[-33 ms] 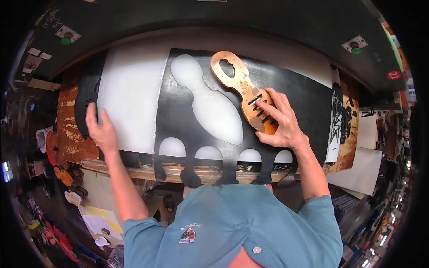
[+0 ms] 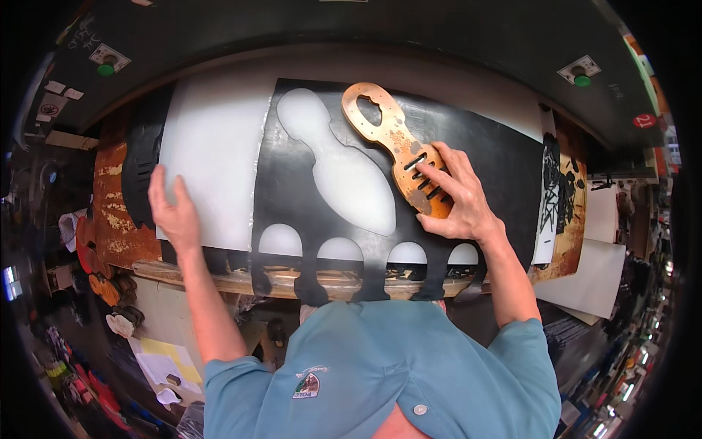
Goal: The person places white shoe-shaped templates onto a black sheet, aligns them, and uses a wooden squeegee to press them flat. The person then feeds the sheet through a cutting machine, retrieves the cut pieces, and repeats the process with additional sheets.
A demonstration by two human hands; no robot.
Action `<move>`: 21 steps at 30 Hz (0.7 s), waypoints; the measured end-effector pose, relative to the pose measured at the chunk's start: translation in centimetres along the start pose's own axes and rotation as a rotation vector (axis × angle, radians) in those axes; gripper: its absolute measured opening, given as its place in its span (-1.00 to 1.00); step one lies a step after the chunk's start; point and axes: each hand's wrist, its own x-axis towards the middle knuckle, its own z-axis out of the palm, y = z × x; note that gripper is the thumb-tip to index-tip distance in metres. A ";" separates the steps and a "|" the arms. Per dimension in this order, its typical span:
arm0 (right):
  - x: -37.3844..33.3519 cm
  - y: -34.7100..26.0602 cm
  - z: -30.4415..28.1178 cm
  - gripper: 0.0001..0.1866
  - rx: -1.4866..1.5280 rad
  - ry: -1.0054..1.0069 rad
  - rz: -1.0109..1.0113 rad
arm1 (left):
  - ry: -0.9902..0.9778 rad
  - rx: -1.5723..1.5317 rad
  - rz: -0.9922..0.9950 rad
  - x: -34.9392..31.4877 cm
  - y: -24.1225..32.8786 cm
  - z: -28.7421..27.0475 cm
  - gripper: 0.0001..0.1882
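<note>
On a tabletop point(image 2: 219, 278), a black sheet point(image 2: 482, 154) already shows one bowling-pin-shaped cutout point(image 2: 344, 175); the right hand point(image 2: 457, 197) presses a wooden pin-shaped template point(image 2: 391, 135) beside it, uncut, while the left hand point(image 2: 172, 208) rests open on white board point(image 2: 212, 154).

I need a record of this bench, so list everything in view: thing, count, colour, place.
wooden template: 1, tan, slotted at its wide end, lying on the black sheet under the right hand
black sheet: 1, black, on the white board, with a pin-shaped cut-out and a row of arched cut-outs along its near edge
white board: 1, white, on the bench, left and centre
bench edge: 1, worn wood, along the near side
green buttons: 2, green, upper left and upper right on the dark surround
paper sheets: a few, white, at far right
teal shirt: 1, teal, bottom centre
left hand: 1, flat on the white board
right hand: 1, fingers pressing the template's slotted end
</note>
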 end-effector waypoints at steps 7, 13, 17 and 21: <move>-3.0 -0.9 -0.7 0.03 -0.059 0.056 0.082 | -0.438 -0.511 -0.002 -11.9 14.4 -1.3 -0.77; -5.0 -0.1 1.5 0.04 -0.005 0.249 0.096 | -0.461 -0.605 0.333 -21.0 18.3 0.2 -0.78; -5.2 0.1 0.1 -0.04 0.105 0.261 0.083 | -0.347 -0.414 0.518 -22.2 17.9 2.4 -0.75; -7.6 -1.0 -5.8 -0.77 0.238 0.873 0.239 | -0.288 -0.406 0.505 -22.5 17.3 2.9 -0.77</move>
